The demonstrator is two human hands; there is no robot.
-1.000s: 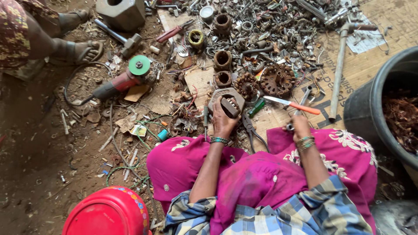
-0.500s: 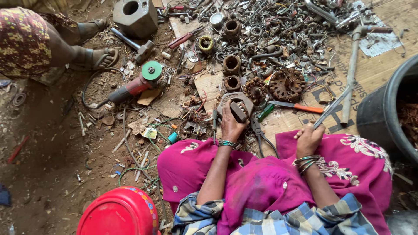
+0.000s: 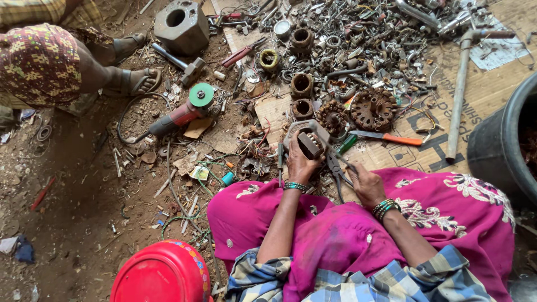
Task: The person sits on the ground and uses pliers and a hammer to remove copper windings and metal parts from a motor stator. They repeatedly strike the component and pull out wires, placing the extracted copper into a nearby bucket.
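Left hand (image 3: pixel 300 163) clenched around a rusty round metal motor housing with a copper-wound core (image 3: pixel 306 140), propped on the ground just before the knees in pink cloth. Right hand (image 3: pixel 364 182) closed on dark metal pliers (image 3: pixel 337 168), seemingly by the handles, though the grip is partly hidden. Near these: orange-handled knife (image 3: pixel 389 137), rusty toothed rotor (image 3: pixel 373 108), red angle grinder with green disc (image 3: pixel 182 111).

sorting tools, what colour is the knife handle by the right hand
Orange, on the knife handle; head view.
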